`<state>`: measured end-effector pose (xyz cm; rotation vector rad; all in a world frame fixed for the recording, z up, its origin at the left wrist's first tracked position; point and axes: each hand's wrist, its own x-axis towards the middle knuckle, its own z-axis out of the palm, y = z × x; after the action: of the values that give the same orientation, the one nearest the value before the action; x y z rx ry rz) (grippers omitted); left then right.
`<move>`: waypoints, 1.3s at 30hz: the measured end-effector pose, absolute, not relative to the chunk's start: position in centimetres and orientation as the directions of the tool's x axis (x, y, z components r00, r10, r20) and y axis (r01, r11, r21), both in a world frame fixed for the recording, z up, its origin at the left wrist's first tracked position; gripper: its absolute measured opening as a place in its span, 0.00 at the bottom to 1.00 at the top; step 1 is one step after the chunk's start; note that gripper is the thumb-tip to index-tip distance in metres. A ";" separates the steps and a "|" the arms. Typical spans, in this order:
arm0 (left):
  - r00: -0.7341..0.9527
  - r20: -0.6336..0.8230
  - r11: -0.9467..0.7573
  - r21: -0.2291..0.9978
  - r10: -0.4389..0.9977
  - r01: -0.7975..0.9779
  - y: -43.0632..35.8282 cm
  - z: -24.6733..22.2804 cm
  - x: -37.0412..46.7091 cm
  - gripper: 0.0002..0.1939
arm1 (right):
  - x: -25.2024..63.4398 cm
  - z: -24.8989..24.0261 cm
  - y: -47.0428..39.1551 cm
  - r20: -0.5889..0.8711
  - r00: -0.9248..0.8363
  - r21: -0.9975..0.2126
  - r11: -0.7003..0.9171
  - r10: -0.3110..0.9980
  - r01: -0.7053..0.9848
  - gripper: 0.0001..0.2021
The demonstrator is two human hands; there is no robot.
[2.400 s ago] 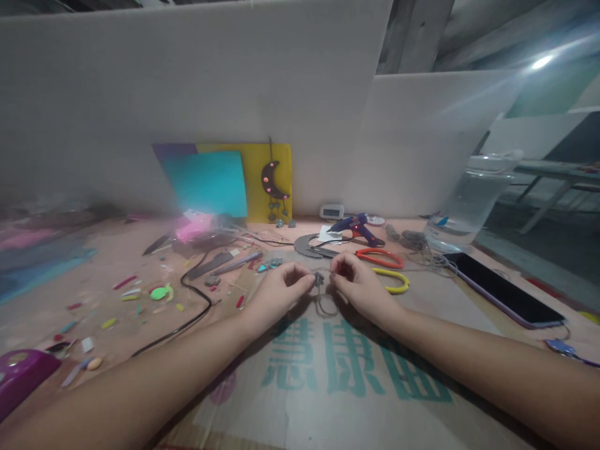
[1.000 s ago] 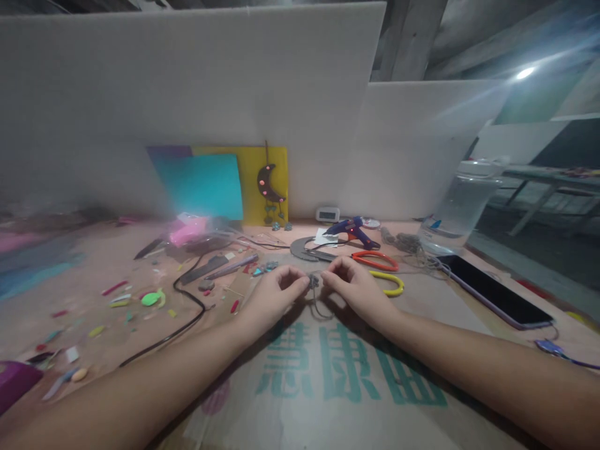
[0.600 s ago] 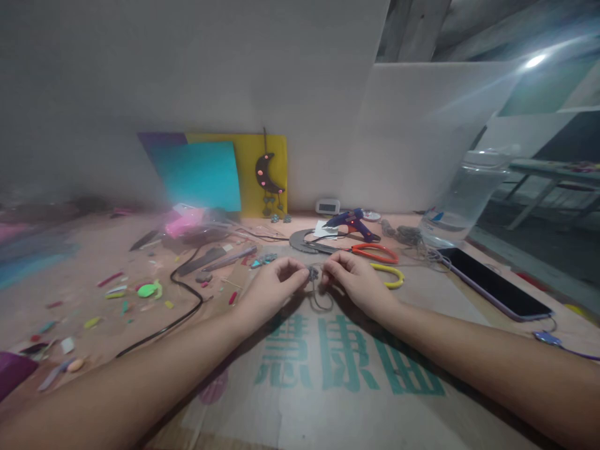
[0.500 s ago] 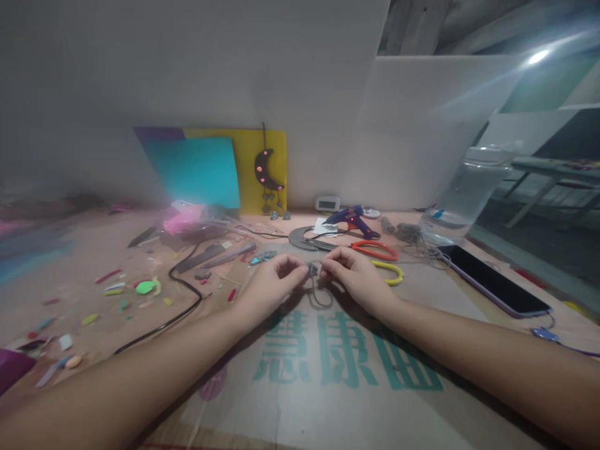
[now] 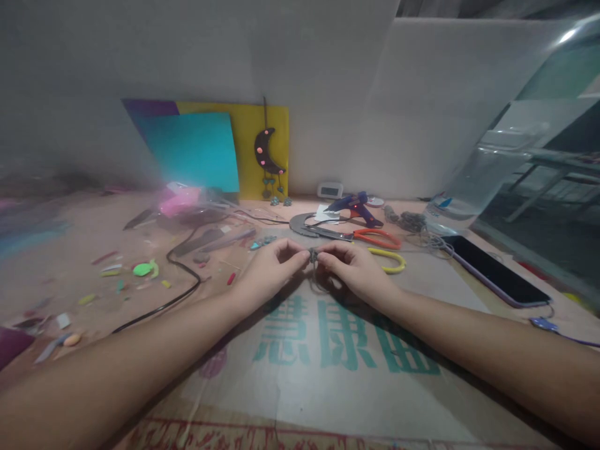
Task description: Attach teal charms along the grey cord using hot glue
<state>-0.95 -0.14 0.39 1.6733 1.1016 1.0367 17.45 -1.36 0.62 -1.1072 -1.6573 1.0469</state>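
Note:
Between my two hands is a small knotted bit of grey cord, with a loop hanging below it toward the board. My left hand pinches it from the left, thumb and forefinger pressed together. From the other side, my right hand closes its thumb and fingertips on the same cord. Just behind my hands lie scissors with orange and yellow handles and a grey crescent piece. Small blue-grey pieces rest beyond my left hand.
A purple glue gun lies behind the scissors. To the right are a grey cord bundle, a phone and a clear plastic jug. Colourful scraps and a black cable lie left. A crescent ornament hangs before yellow card.
My right hand has come closer to my left, and its fingertips now meet at the cord knot. The view has tilted slightly downward.

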 end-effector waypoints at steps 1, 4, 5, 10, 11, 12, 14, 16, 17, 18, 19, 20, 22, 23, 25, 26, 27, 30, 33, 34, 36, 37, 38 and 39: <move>0.274 0.188 -0.256 0.937 0.943 0.238 -0.2 0.4 -1.0 0.11 | 17.4 0.7 -1.4 0.195 -0.234 -0.938 0.251 0.952 0.238 0.11; 0.303 0.205 -0.280 0.933 0.931 0.228 -0.1 0.2 -1.1 0.11 | 17.5 0.9 -1.5 0.206 -0.225 -0.925 0.264 0.952 0.271 0.11; 0.307 0.210 -0.284 0.933 0.928 0.221 0.0 0.2 -1.1 0.11 | 17.5 0.9 -1.4 0.211 -0.222 -0.922 0.269 0.952 0.278 0.11; 0.297 0.202 -0.272 0.938 0.933 0.215 -0.2 0.2 -0.8 0.11 | 17.6 1.0 -1.4 0.239 -0.215 -0.887 0.303 0.947 0.348 0.09; 0.295 0.199 -0.270 0.937 0.935 0.223 -0.2 0.4 -0.8 0.11 | 17.6 1.0 -1.5 0.258 -0.225 -0.869 0.327 0.940 0.371 0.08; 0.291 0.196 -0.268 0.934 0.937 0.235 -0.3 0.5 -0.7 0.11 | 17.6 1.0 -1.5 0.279 -0.234 -0.849 0.353 0.931 0.392 0.08; 0.284 0.194 -0.271 0.926 0.939 0.265 -0.5 0.6 -0.7 0.11 | 17.5 1.0 -1.6 0.308 -0.250 -0.822 0.389 0.918 0.416 0.07; 0.276 0.194 -0.272 0.920 0.941 0.284 -0.6 0.6 -0.7 0.12 | 17.5 1.0 -1.6 0.313 -0.251 -0.814 0.395 0.916 0.425 0.07; 0.272 0.197 -0.274 0.919 0.942 0.285 -0.5 0.6 -0.8 0.12 | 17.5 1.0 -1.6 0.310 -0.248 -0.817 0.391 0.918 0.425 0.07; 0.272 0.200 -0.276 0.919 0.941 0.282 -0.5 0.5 -0.8 0.12 | 17.5 1.0 -1.6 0.305 -0.246 -0.821 0.385 0.920 0.422 0.07; 0.271 0.202 -0.277 0.919 0.941 0.279 -0.4 0.5 -0.9 0.12 | 17.5 1.0 -1.6 0.302 -0.244 -0.824 0.380 0.922 0.419 0.07; 0.270 0.202 -0.277 0.920 0.941 0.277 -0.4 0.4 -0.9 0.12 | 17.4 1.0 -1.6 0.299 -0.242 -0.826 0.378 0.923 0.418 0.07; 0.268 0.207 -0.283 0.916 0.941 0.283 -0.3 0.2 -0.9 0.12 | 17.4 0.9 -1.6 0.298 -0.243 -0.826 0.377 0.923 0.418 0.06; 0.266 0.212 -0.288 0.913 0.940 0.289 -0.3 0.2 -0.9 0.12 | 17.4 0.8 -1.6 0.298 -0.244 -0.825 0.378 0.923 0.420 0.06; 0.262 0.218 -0.295 0.906 0.940 0.303 -0.3 0.2 -0.9 0.12 | 17.4 0.8 -1.6 0.293 -0.248 -0.824 0.376 0.923 0.424 0.06; 0.261 0.217 -0.295 0.904 0.941 0.310 -0.4 0.3 -0.9 0.11 | 17.4 0.7 -1.6 0.289 -0.250 -0.826 0.373 0.924 0.423 0.07; 0.261 0.214 -0.293 0.902 0.941 0.316 -0.4 0.4 -0.9 0.11 | 17.4 0.7 -1.6 0.286 -0.254 -0.826 0.372 0.924 0.424 0.07; 0.262 0.201 -0.282 0.903 0.944 0.325 -0.6 0.6 -0.9 0.11 | 17.4 0.7 -1.6 0.283 -0.264 -0.821 0.375 0.922 0.430 0.07; 0.261 0.183 -0.262 0.913 0.948 0.312 -0.6 0.6 -0.9 0.12 | 17.4 0.9 -1.7 0.262 -0.263 -0.845 0.353 0.929 0.402 0.08; 0.265 0.186 -0.264 0.916 0.946 0.302 -0.5 0.5 -0.9 0.13 | 17.4 1.0 -1.7 0.246 -0.259 -0.860 0.334 0.934 0.385 0.09; 0.286 0.208 -0.290 0.915 0.935 0.282 -0.3 0.3 -0.9 0.14 | 17.4 1.1 -1.7 0.219 -0.249 -0.884 0.300 0.943 0.359 0.10; 0.300 0.225 -0.310 0.911 0.927 0.273 -0.2 0.2 -0.9 0.14 | 17.4 1.1 -1.7 0.211 -0.245 -0.891 0.289 0.946 0.351 0.10; 0.313 0.241 -0.329 0.905 0.919 0.268 -0.1 0.0 -1.0 0.14 | 17.4 1.1 -1.7 0.207 -0.243 -0.895 0.283 0.948 0.344 0.10; 0.324 0.252 -0.342 0.902 0.912 0.262 0.0 -0.1 -1.0 0.14 | 17.4 1.1 -1.7 0.208 -0.241 -0.898 0.283 0.948 0.336 0.10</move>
<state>-1.00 -0.02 -0.12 1.7979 1.0469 1.0358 17.42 -1.67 1.09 -1.1724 -1.7447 0.9543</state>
